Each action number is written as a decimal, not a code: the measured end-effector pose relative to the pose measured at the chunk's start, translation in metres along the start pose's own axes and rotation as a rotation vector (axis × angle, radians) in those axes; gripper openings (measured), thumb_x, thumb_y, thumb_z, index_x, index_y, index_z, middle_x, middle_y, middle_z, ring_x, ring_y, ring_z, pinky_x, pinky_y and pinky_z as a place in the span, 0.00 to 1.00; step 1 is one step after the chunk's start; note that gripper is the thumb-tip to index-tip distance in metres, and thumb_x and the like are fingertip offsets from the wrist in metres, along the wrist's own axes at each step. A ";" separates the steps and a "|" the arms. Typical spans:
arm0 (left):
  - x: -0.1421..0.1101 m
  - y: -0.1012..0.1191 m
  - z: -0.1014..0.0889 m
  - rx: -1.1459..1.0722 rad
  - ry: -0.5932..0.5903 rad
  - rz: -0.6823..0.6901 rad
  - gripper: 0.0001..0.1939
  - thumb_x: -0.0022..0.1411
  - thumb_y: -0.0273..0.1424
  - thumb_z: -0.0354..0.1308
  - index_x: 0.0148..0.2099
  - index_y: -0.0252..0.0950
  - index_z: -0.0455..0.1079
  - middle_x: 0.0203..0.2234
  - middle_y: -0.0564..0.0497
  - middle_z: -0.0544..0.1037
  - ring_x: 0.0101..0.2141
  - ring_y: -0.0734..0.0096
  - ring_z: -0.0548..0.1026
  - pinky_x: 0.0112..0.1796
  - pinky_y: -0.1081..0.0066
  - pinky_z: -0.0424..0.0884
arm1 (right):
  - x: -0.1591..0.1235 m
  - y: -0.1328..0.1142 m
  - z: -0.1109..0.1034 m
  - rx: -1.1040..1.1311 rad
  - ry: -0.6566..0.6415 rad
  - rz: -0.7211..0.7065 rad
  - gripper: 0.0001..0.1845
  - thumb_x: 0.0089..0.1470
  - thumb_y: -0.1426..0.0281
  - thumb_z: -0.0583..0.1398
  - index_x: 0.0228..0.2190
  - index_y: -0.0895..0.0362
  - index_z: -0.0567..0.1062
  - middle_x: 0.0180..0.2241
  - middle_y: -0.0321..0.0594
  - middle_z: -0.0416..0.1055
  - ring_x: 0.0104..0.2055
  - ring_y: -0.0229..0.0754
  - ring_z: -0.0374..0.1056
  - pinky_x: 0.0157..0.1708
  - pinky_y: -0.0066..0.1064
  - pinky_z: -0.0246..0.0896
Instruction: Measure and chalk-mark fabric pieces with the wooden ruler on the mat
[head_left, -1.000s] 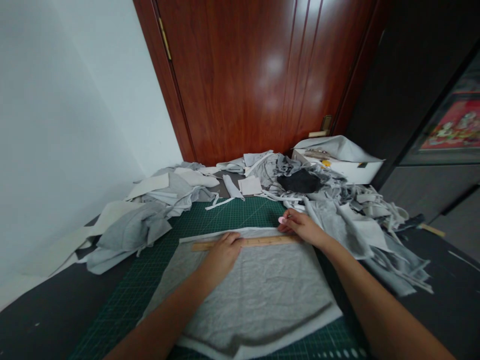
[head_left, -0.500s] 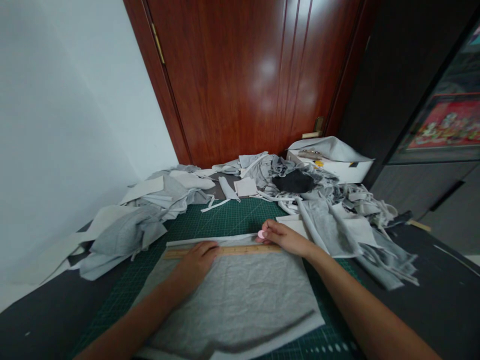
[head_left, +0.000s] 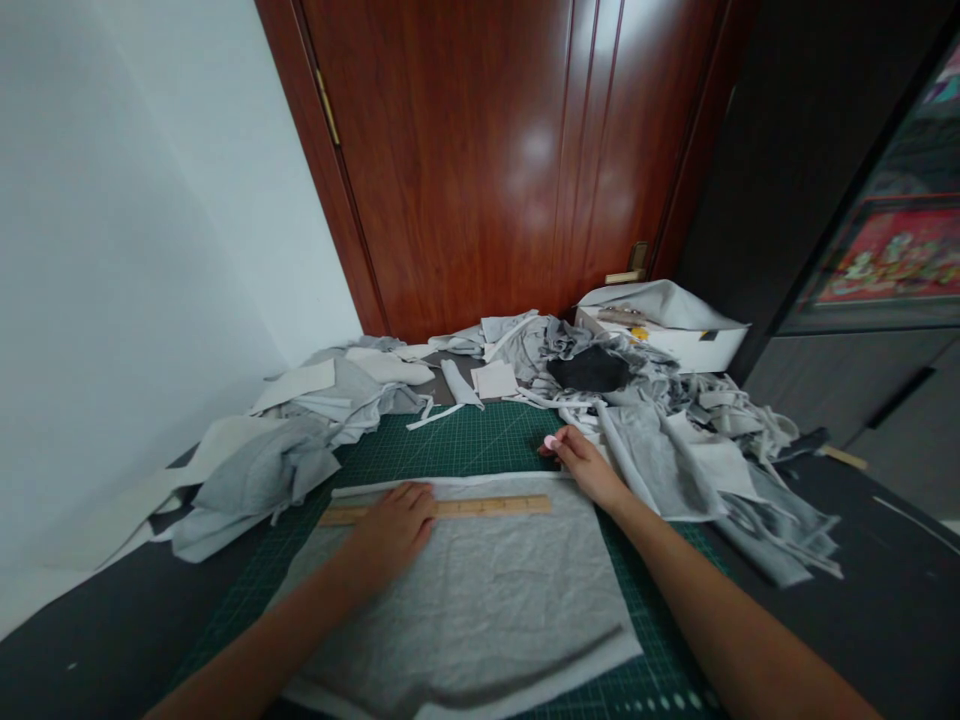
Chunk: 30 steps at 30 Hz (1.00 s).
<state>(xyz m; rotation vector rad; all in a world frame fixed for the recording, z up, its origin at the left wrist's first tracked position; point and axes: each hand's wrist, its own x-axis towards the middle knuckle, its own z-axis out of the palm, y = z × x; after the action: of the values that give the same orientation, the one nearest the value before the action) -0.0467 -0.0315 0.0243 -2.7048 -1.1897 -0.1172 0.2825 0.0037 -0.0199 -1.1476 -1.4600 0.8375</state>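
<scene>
A grey cloth (head_left: 487, 580) lies spread before me, its far edge a pale strip. Across its upper part runs a wooden ruler (head_left: 495, 507). My left hand (head_left: 396, 520) rests flat over the ruler's left half, fingers laid on it and the cloth. Just beyond the cloth's far right corner, my right hand (head_left: 581, 460) is raised, pinching a small pink piece of tailor's chalk (head_left: 551, 442) between thumb and fingers. It is apart from the ruler. Under the cloth is a green gridded cutting mat (head_left: 465, 440).
Grey fabric pieces (head_left: 262, 465) are heaped at the left by the wall. More scraps (head_left: 652, 455) lie at the right, with a black cloth (head_left: 589, 369) among them. A white box (head_left: 697, 350) stands at the back right, before a brown door (head_left: 480, 170).
My right hand has lifted away from the ruler, moving right and farther from me with the chalk. The ruler has shifted slightly left and nearer, with my left hand still on it.
</scene>
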 end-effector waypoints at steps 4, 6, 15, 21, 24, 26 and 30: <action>0.018 0.023 -0.017 0.022 -0.079 -0.105 0.16 0.57 0.25 0.52 0.49 0.28 0.68 0.46 0.38 0.72 0.49 0.54 0.69 0.51 0.58 0.65 | 0.005 0.010 -0.021 -0.110 0.028 -0.061 0.16 0.57 0.52 0.53 0.31 0.52 0.63 0.34 0.37 0.73 0.41 0.46 0.69 0.46 0.40 0.60; 0.024 0.031 -0.024 0.023 -0.124 -0.134 0.16 0.55 0.25 0.53 0.47 0.28 0.68 0.45 0.38 0.72 0.47 0.53 0.69 0.50 0.58 0.66 | 0.006 0.011 -0.037 -0.113 0.091 -0.051 0.17 0.56 0.51 0.54 0.30 0.52 0.63 0.33 0.38 0.72 0.41 0.47 0.69 0.46 0.41 0.60; 0.035 0.044 -0.035 0.003 -0.240 -0.225 0.18 0.53 0.23 0.53 0.48 0.27 0.68 0.45 0.36 0.72 0.46 0.52 0.71 0.48 0.57 0.66 | -0.013 -0.050 -0.007 0.012 -0.273 -0.089 0.16 0.58 0.53 0.55 0.33 0.53 0.64 0.33 0.37 0.72 0.37 0.42 0.68 0.39 0.34 0.61; 0.044 0.042 -0.037 0.005 -0.262 -0.156 0.16 0.54 0.24 0.54 0.46 0.27 0.68 0.44 0.37 0.73 0.46 0.55 0.72 0.48 0.61 0.66 | -0.016 -0.045 0.008 -0.207 -0.342 -0.096 0.16 0.60 0.54 0.52 0.31 0.55 0.65 0.30 0.34 0.65 0.34 0.39 0.62 0.36 0.30 0.56; 0.053 0.050 -0.035 -0.002 -0.225 -0.097 0.15 0.54 0.24 0.54 0.45 0.29 0.68 0.43 0.39 0.73 0.45 0.56 0.71 0.47 0.62 0.67 | -0.015 -0.041 0.006 -0.221 -0.347 -0.097 0.14 0.60 0.56 0.53 0.32 0.55 0.65 0.30 0.34 0.64 0.34 0.39 0.62 0.36 0.30 0.55; 0.058 0.056 -0.032 -0.012 -0.177 -0.060 0.13 0.54 0.24 0.53 0.43 0.30 0.68 0.42 0.40 0.73 0.45 0.56 0.71 0.47 0.62 0.67 | -0.015 -0.041 0.006 -0.231 -0.347 -0.102 0.13 0.61 0.57 0.52 0.33 0.54 0.65 0.30 0.34 0.65 0.35 0.39 0.63 0.37 0.30 0.56; 0.064 0.064 -0.021 -0.061 -0.082 -0.036 0.09 0.56 0.24 0.52 0.41 0.31 0.68 0.40 0.41 0.72 0.44 0.56 0.70 0.47 0.60 0.66 | -0.016 -0.045 0.006 -0.242 -0.347 -0.103 0.13 0.61 0.57 0.52 0.33 0.54 0.65 0.31 0.35 0.68 0.36 0.41 0.65 0.38 0.31 0.57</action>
<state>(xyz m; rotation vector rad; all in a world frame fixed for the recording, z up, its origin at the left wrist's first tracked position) 0.0438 -0.0325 0.0454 -2.7654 -1.2784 -0.0487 0.2664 -0.0244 0.0162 -1.1301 -1.9334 0.8330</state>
